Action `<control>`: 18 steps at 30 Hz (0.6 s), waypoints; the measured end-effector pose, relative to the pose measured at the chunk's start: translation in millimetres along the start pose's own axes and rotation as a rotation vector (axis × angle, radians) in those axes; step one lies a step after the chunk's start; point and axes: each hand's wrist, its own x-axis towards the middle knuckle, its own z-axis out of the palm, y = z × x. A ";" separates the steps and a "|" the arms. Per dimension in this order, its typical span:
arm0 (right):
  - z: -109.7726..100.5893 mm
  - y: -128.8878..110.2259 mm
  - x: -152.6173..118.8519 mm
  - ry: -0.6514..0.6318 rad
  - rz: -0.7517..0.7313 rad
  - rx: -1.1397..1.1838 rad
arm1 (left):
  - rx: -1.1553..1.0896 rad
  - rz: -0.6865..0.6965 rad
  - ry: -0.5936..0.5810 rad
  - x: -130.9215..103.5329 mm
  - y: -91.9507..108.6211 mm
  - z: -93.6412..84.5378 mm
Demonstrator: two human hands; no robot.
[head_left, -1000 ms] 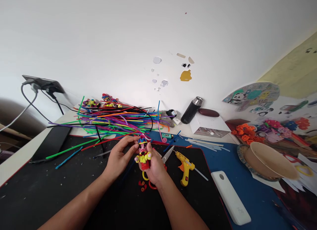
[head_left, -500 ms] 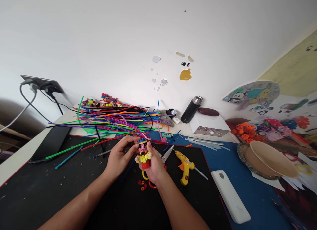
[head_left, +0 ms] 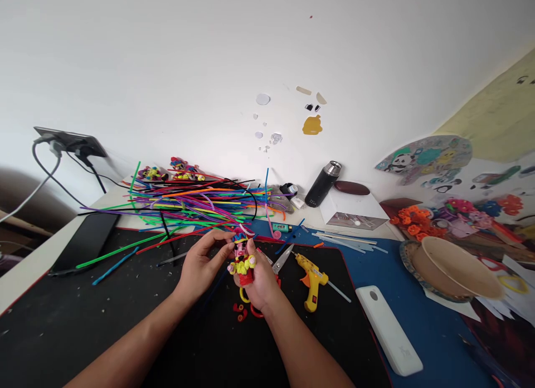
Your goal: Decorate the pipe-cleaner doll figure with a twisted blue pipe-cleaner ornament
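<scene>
A small pipe-cleaner doll (head_left: 242, 264) with a blue and yellow hat, pink face, yellow arms and red lower body is held upright over the black mat. My right hand (head_left: 262, 279) wraps around its side and back, thumb beside the head. Fingers of my left hand (head_left: 204, 260) pinch the left edge of its hat. Behind my right hand lie scissors (head_left: 284, 258), their red and yellow handles partly covered. Small red curled pieces (head_left: 239, 312) rest on the mat just below the doll.
A yellow hot glue gun (head_left: 311, 282) lies right of my hands, near a white power bank (head_left: 388, 329). Many colored pipe cleaners (head_left: 196, 201) are heaped at the back left. A black thermos (head_left: 322, 184), glue sticks (head_left: 351, 241) and a bowl (head_left: 460, 268) stand or lie farther right.
Almost nothing differs. Both hands keep the same hold on the doll, and the view has shifted very slightly.
</scene>
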 end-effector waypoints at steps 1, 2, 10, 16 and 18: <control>-0.3 0.3 0.1 0.002 0.002 0.002 | 0.000 -0.001 -0.002 0.0 -0.5 -0.1; -0.7 0.8 0.4 0.002 0.003 0.003 | 0.002 -0.001 -0.002 0.1 -1.1 -0.3; -1.5 1.8 1.8 0.004 0.007 0.016 | 0.016 0.002 0.003 0.9 -2.7 -0.5; 0.4 1.2 1.5 0.014 0.009 0.038 | 0.050 0.020 -0.004 1.4 -5.7 -1.9; 0.5 1.6 1.4 0.013 0.003 0.046 | 0.082 0.037 -0.007 1.2 -7.1 -2.6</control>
